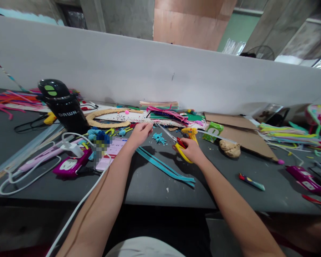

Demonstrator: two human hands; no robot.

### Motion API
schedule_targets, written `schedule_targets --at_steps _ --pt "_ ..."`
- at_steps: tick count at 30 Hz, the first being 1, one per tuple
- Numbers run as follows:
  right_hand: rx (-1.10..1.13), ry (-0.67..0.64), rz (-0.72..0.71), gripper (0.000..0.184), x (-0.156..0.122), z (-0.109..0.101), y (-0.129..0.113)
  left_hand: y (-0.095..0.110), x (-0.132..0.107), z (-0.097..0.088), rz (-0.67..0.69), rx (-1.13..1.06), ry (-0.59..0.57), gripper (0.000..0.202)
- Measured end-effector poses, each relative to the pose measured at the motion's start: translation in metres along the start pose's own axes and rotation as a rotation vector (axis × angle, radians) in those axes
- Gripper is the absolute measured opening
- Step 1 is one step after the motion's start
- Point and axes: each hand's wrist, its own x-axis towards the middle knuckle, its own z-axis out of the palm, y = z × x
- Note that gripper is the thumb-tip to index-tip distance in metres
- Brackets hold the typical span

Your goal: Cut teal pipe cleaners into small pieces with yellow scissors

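Note:
My right hand (190, 150) is wrapped round the red and yellow handles of a pair of scissors (173, 138). Their blades point up and left, toward my left hand (142, 134). That hand is curled with its fingertips together; whatever it may pinch is too small or hidden to make out. Just below the blades lies a small heap of cut light-blue fuzzy pieces (158, 138). A bundle of long light-blue pipe cleaners (164, 167) stretches across the dark table between my forearms.
A black bottle (66, 110) and a phone (111, 151) with a white cable stand left. Beyond my right hand are a yellow glue gun (189, 132), a green packet (213, 132) and cardboard (254, 141). A cutter-like tool (251, 182) lies right. A white partition (123, 67) rises behind.

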Motion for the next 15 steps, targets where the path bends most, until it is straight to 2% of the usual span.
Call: schedule_targets --at_steps 11,15 --pt "-0.073 -0.003 -0.038 0.034 0.000 0.000 0.002 0.002 0.001 -0.001 -0.011 0.027 0.022 0.039" --pt "-0.082 -0.004 -0.023 0.036 0.000 0.001 0.003 -0.010 0.004 -0.014 -0.099 0.317 0.198 0.035"
